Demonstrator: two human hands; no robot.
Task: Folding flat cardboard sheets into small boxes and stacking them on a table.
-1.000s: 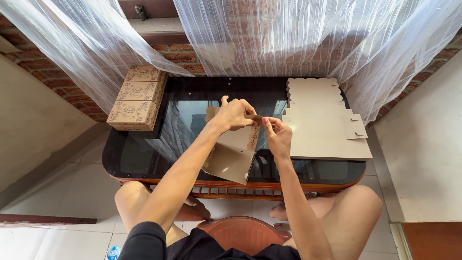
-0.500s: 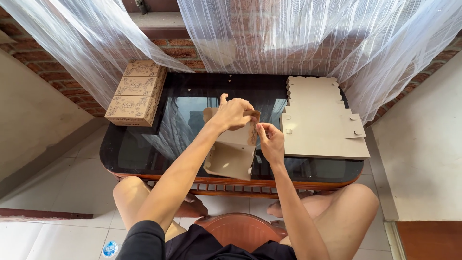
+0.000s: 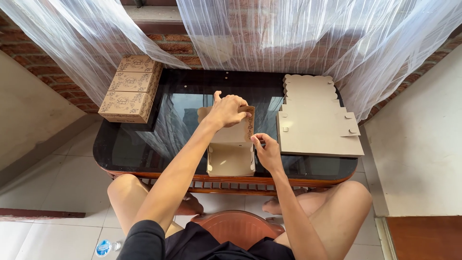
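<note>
Hands are working a half-folded brown cardboard box [image 3: 231, 149] sitting at the middle of the near edge of the black glass-topped table [image 3: 134, 144]. Left hand [image 3: 228, 110] is reaching over the box's far side, fingers curled and gripping the top of its raised printed flap. Right hand [image 3: 267, 150] is sitting at the box's right wall, fingertips pinching that wall's upper edge. Box is lying open side up, near wall standing upright.

Stack of flat unfolded brown cardboard blanks [image 3: 315, 120] is covering the table's right end, just beside the right hand. Stack of finished brown printed boxes [image 3: 130, 89] is sitting on the far left corner, well apart from both hands. Sheer white curtain [image 3: 269, 33] is hanging over the far edge.
</note>
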